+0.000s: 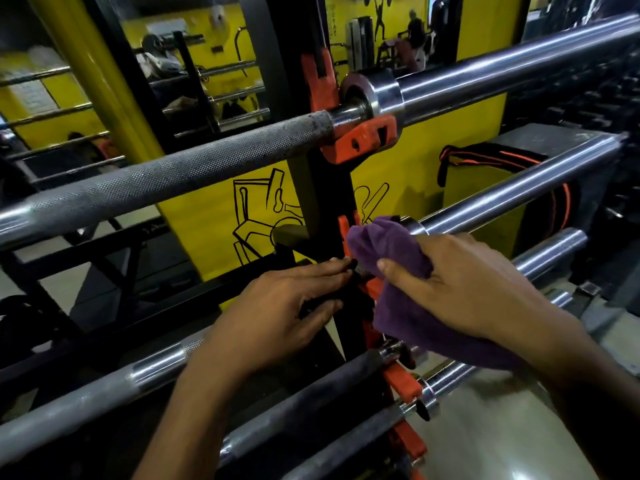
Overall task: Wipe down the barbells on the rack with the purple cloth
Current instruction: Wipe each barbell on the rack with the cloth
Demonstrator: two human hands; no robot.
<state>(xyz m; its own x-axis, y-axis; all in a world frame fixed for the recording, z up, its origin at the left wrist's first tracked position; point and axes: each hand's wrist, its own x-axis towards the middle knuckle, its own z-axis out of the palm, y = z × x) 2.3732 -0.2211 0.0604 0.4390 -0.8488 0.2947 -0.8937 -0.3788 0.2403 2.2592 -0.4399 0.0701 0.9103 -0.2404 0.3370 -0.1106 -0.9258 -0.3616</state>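
Purple cloth (398, 271), gripped by right hand (464, 285), hides the barbell (502, 199) collar; left hand (277, 306) fingers straight.

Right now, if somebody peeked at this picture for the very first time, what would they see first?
Probably the bunched purple cloth in the middle, gripped by the right hand against a shiny steel bar on the rack. Next, the thick grey knurled barbell crossing the upper left, resting in a bright orange hook. The left hand holds the black rack post just beside the cloth.

Gym, barbells (194, 168) on rack (325, 202), yellow walls (408, 168), weightlifter mural (379, 15)
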